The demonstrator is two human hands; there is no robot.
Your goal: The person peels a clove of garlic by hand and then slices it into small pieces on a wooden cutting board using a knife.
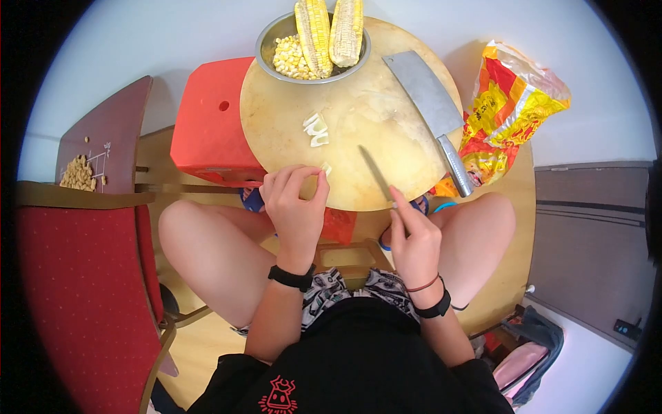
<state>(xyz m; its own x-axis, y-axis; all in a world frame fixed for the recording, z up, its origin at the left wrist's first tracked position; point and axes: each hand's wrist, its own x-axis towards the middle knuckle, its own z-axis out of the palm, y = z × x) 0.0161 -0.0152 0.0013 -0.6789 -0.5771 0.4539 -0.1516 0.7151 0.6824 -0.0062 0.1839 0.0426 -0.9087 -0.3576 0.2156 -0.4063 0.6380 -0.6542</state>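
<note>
My left hand is at the near left edge of the round cutting board, thumb and forefinger pinched on a small pale piece. Its kind is too small to tell. Several whitish, curved slices lie on the board just beyond. My right hand is closed round a small knife, whose narrow blade points away over the board, apart from the piece. A large cleaver lies flat at the board's right, its metal handle reaching past the edge.
At the board's far side a metal bowl holds corn cobs and loose kernels. Left of the board stands a red stool; to the right, a crumpled red-yellow bag. Peanuts lie on a brown surface beyond a red chair.
</note>
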